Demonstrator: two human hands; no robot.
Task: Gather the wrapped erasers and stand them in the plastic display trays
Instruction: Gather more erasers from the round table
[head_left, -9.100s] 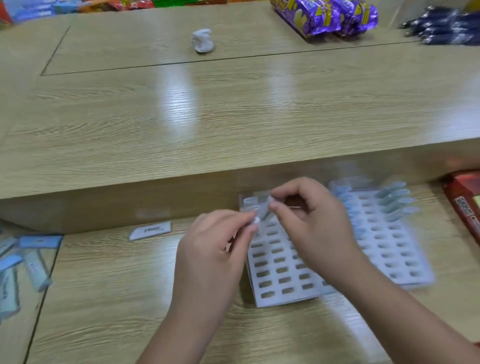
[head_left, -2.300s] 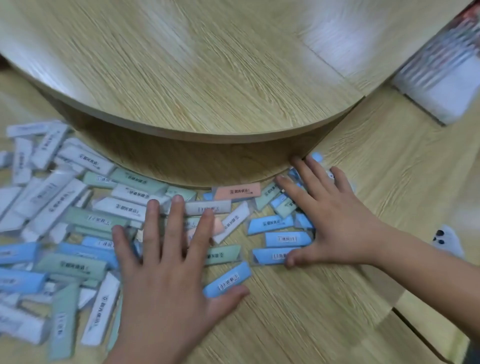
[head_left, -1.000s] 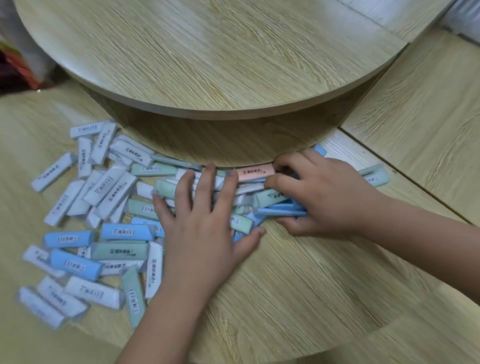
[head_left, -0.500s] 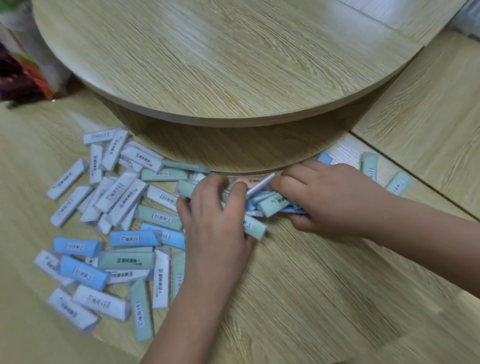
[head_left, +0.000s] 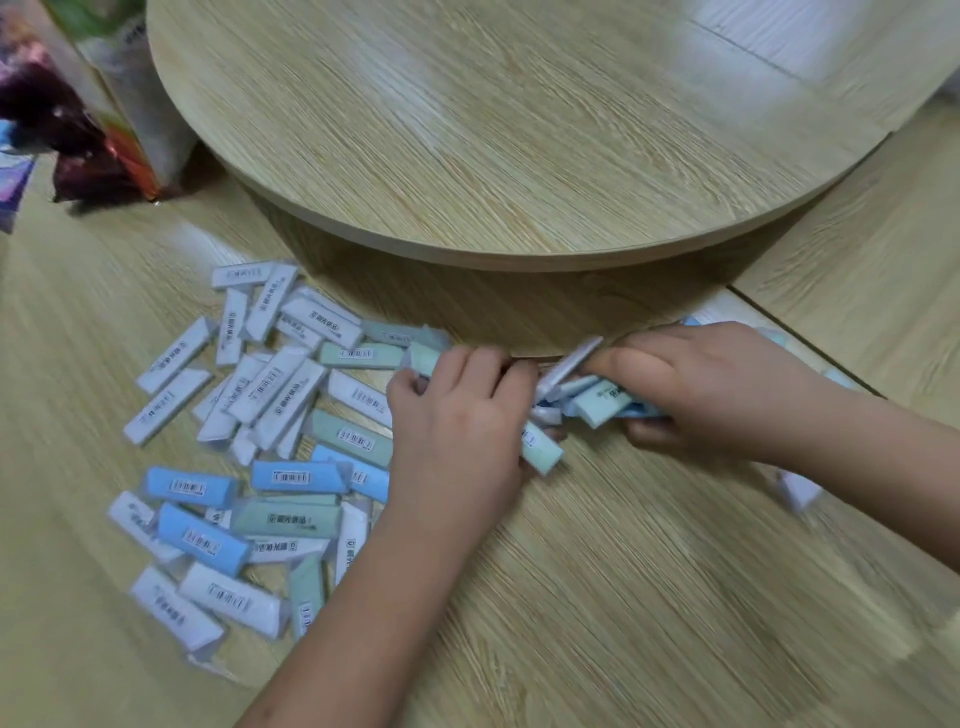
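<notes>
- Since half a second ago the two hands have drawn closer together and the erasers between them have bunched tighter. One white stick is now tipped up on end, and the pink one no longer shows.
- At the far left, near the top, are glossy crinkled packets in red, purple and white, blurred.
- On the left half of the pale wood-grain lower counter lie the loose wrapped erasers — long rectangular sticks in white, sage green and sky blue, in clear film with barcode labels. They lie flat, scattered and overlapping.
- Beyond them a round wood-grain upper tier, smooth and shiny, overhangs with a curved rim.
- The left hand reaches in from below, palm down, fingers curled over one end of the bundle of erasers — a green stick pokes out beneath it.
- The right hand comes in from the right, fingers and thumb curled round the bundle's other end, just below the rim.
- Further right, beside the forearm, a lone white eraser lies blurred on the counter.
</notes>
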